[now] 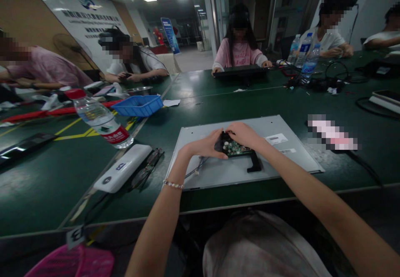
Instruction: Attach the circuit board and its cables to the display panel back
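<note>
A green circuit board (236, 147) in a black frame lies over the back of a flat grey display panel (215, 177). From the frame, a black bracket arm (255, 163) extends to the near right. My left hand (210, 144) is closed around the board's left side, with its thumb along the near edge. At the far edge, the bent fingers of my right hand (242, 134) grip the board, and their tips are partly hidden. Thin cables (198, 168) trail from the board's left side across the panel. White labels (276, 139) are stuck on the panel's right part.
Left of the panel are glasses (147, 169), a white power bank (123, 168), a red-capped water bottle (106, 120) and a blue tray (139, 105). A phone (333, 134) with a cable lies to the right. Several people sit around the green table (218, 95).
</note>
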A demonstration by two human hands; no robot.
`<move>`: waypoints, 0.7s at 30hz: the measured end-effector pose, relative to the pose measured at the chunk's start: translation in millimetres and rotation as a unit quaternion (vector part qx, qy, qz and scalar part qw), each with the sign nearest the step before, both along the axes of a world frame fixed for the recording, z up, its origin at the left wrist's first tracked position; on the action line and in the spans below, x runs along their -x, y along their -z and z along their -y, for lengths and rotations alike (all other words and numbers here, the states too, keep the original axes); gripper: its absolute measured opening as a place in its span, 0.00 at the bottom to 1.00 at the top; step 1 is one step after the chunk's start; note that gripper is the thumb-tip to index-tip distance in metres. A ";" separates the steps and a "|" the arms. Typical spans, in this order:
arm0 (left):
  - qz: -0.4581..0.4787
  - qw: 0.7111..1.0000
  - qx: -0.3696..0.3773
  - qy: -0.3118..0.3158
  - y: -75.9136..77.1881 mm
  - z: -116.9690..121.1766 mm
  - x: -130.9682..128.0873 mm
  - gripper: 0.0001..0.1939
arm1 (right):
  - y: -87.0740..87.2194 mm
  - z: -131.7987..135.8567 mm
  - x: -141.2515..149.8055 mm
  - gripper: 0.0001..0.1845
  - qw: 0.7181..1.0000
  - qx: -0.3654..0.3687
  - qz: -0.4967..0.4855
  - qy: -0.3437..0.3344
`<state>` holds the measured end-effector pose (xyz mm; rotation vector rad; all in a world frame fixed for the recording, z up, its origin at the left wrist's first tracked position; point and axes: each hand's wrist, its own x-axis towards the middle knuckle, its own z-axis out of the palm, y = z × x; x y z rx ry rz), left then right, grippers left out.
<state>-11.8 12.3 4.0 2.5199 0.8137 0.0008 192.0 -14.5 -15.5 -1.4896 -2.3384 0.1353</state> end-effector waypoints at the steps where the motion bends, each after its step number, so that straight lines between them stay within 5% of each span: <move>1: 0.001 1.000 0.000 0.001 0.3 -0.1 0.3 0.58 | 0.1 0.1 0.1 0.16 1.000 -0.001 0.000 0.000; 8: 0.009 1.000 -0.009 -0.007 -1.7 -0.1 1.3 0.56 | -12.1 0.7 -8.0 0.18 1.000 -0.011 -0.021 0.006; 14: 0.031 0.998 -0.058 -0.025 -6.7 3.3 -3.9 0.47 | -32.4 11.3 -51.5 0.17 0.998 0.002 -0.049 0.036; 21: 0.056 0.990 -0.128 -0.019 -1.5 3.6 -12.0 0.34 | -12.1 43.4 -118.4 0.17 0.980 0.111 -0.112 0.119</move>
